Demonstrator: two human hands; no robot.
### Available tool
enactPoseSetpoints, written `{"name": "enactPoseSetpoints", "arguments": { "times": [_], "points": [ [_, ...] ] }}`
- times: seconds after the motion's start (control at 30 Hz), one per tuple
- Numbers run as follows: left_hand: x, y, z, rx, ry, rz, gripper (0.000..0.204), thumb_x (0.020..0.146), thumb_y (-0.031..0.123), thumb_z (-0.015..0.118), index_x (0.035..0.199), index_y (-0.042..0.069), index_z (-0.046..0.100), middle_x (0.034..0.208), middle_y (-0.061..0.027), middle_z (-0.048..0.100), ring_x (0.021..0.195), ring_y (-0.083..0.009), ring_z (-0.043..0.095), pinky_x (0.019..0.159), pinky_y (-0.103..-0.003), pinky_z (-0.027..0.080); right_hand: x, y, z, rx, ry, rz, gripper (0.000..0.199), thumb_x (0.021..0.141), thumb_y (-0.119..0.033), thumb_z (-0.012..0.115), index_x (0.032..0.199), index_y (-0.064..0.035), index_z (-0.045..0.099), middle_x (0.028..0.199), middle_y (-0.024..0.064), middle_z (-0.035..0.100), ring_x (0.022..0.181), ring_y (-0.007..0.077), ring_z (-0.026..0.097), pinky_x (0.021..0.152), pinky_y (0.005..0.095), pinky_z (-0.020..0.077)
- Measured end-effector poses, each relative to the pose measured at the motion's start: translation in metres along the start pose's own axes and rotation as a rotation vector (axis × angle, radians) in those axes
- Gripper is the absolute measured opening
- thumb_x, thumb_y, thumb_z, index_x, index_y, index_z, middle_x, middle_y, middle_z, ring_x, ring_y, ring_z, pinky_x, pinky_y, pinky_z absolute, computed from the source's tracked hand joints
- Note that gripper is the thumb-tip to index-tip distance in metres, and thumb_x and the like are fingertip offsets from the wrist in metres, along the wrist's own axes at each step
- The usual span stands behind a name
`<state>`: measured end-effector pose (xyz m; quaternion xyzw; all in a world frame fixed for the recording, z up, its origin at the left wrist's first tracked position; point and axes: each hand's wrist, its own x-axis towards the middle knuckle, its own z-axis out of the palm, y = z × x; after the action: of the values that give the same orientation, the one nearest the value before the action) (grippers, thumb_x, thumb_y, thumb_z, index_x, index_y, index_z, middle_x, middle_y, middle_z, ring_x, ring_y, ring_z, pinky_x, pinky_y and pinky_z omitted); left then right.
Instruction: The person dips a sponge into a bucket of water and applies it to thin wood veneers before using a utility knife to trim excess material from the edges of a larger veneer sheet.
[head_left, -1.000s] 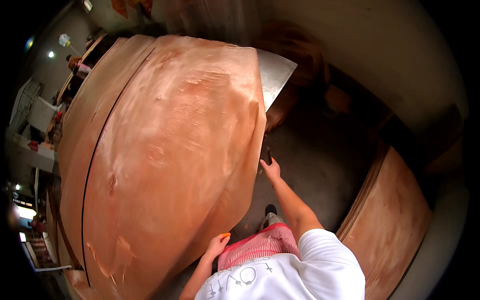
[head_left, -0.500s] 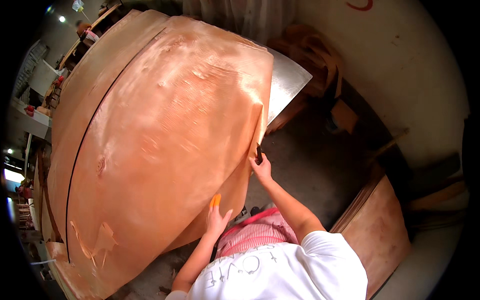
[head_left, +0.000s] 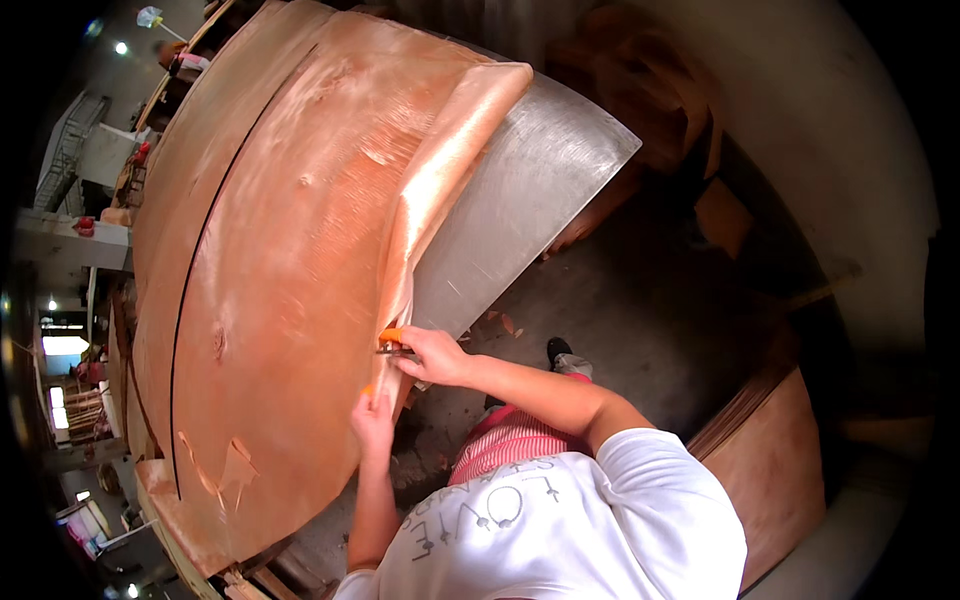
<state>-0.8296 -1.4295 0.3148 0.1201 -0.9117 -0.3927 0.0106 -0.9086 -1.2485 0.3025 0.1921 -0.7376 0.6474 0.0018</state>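
Note:
A large thin sheet of reddish-brown wood veneer [head_left: 290,260] covers the table, its near right edge lifted and folded back in a long curl [head_left: 450,150]. At the lower end of this fold, my left hand [head_left: 374,422] pinches the veneer edge, an orange cover showing on a finger. Just above it, my right hand [head_left: 438,356] is closed around a thin dark knife-like tool [head_left: 396,352] held against the fold. Orange finger covers [head_left: 390,335] show on that hand too. Part of the tool is hidden by the fingers.
Bare metal tabletop [head_left: 520,190] shows beside the fold, ending in a corner at right. A dark slit [head_left: 215,230] runs along the veneer. Torn scraps [head_left: 236,468] lie at its lower left. Stacked sheets [head_left: 765,480] stand at lower right; a person [head_left: 185,62] is far off.
The veneer's right edge has been folded back leftward, baring more metal. My right hand has moved left and down with the tool, close to my left hand, which has closed on the edge.

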Motion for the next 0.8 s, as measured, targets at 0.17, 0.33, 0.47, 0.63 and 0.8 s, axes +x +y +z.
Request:
{"name": "enactPoseSetpoints", "arguments": {
  "times": [0.17,0.33,0.47,0.63,0.8],
  "points": [
    [0.012,0.008,-0.036,-0.016,-0.015,-0.04,0.014,0.083,0.013,0.055,0.082,0.0,0.059,0.062,0.0058,0.048,0.057,-0.003,0.04,0.049,-0.02,0.032,0.0,0.029,-0.056,0.16,0.125,-0.102,0.022,0.072,-0.007,0.053,0.094,-0.0045,0.055,0.079,0.0084,0.057,0.071,0.0199,0.057,0.065,0.0299,0.0456],
    [0.018,0.033,-0.046,-0.07,0.012,-0.086,0.021,0.083,0.018,0.057,0.071,0.0,0.055,0.058,0.0065,0.041,0.056,-0.0029,0.035,0.047,-0.02,0.028,0.032,0.152,-0.09,0.441,0.391,0.608,0.026,0.091,-0.022,0.039,0.094,-0.001,0.055,0.084,0.004,0.062,0.056,0.01,0.045,0.051,0.0247,0.0397],
    [0.018,0.052,-0.044,-0.068,0.043,-0.084,0.019,0.084,0.017,0.056,0.074,0.0,0.056,0.059,0.007,0.042,0.056,-0.0023,0.035,0.048,-0.02,0.028,0.079,0.177,-0.079,0.866,0.361,0.998,0.031,0.091,-0.027,0.037,0.092,-0.0023,0.055,0.087,0.0102,0.064,0.043,0.0084,0.031,0.04,0.0226,0.0303],
    [0.012,0.059,-0.043,-0.064,0.104,-0.149,0.02,0.083,0.017,0.056,0.077,-0.002,0.056,0.06,0.0061,0.044,0.057,-0.0024,0.037,0.048,-0.02,0.03,0.132,0.188,-0.056,0.987,0.516,0.91,0.023,0.083,-0.031,0.055,0.073,-0.0102,0.052,0.064,0.0014,0.053,0.043,0.0084,0.031,0.037,0.0236,0.027],
    [0.006,0.058,-0.052,-0.05,0.071,-0.162,0.02,0.081,0.016,0.058,0.08,-0.004,0.057,0.059,0.0034,0.045,0.059,-0.0032,0.039,0.048,-0.021,0.033,0.136,0.177,-0.079,0.655,0.612,0.634,0.025,0.078,-0.028,0.062,0.064,-0.0131,0.048,0.052,-0.0048,0.04,0.041,0.0063,0.031,0.036,0.0239,0.0232]
  ]
}}
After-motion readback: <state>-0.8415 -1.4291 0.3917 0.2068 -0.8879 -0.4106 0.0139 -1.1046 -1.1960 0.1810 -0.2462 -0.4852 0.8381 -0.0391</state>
